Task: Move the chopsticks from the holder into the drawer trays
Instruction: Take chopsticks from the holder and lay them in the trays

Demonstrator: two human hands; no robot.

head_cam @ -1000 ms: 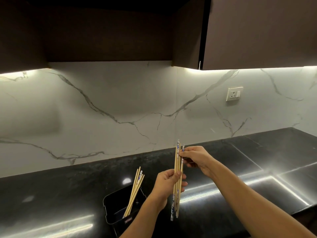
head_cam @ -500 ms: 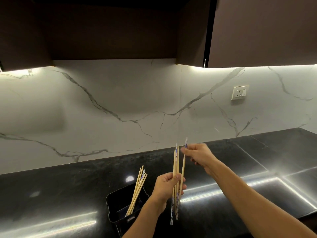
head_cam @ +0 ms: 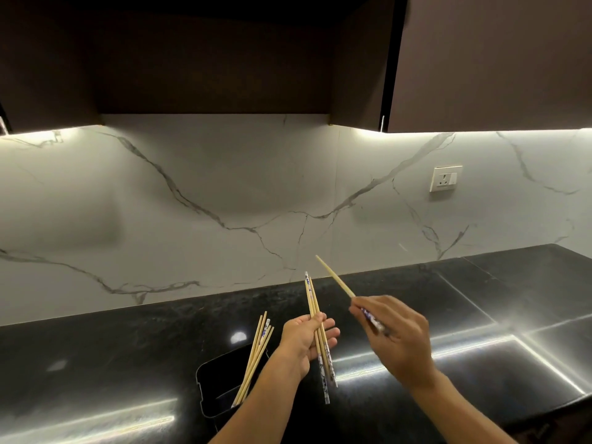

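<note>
Loosely fanned, a bundle of chopsticks (head_cam: 310, 294) stands almost upright in the left hand (head_cam: 302, 342), above the worktop (head_cam: 128, 347). The thumb lies across the front of the sticks and the fingers curl behind them. The patterned blue-and-white ends of most point down below the palm, though one patterned end shows at the top among the plain wooden tips.

Just to the right, apart from the bundle, the right hand (head_cam: 397, 338) pinches a single chopstick (head_cam: 334, 276) by its patterned end. The plain tip slants up and to the left, toward the top of the bundle without touching it.

Left of the left hand, the remaining chopsticks (head_cam: 254, 357) lean in a black holder (head_cam: 217, 379), resting against its right side with their tops spread slightly. The holder sits on the glossy black worktop near the front edge.

Bright streaks of light reflect along the worktop's surface. Behind it rises a white marble backsplash (head_cam: 224, 187) with grey veins, carrying a white wall socket (head_cam: 445, 178) at the right. Dark brown upper cabinets (head_cam: 480, 59) hang above, with light strips glowing under them.
</note>
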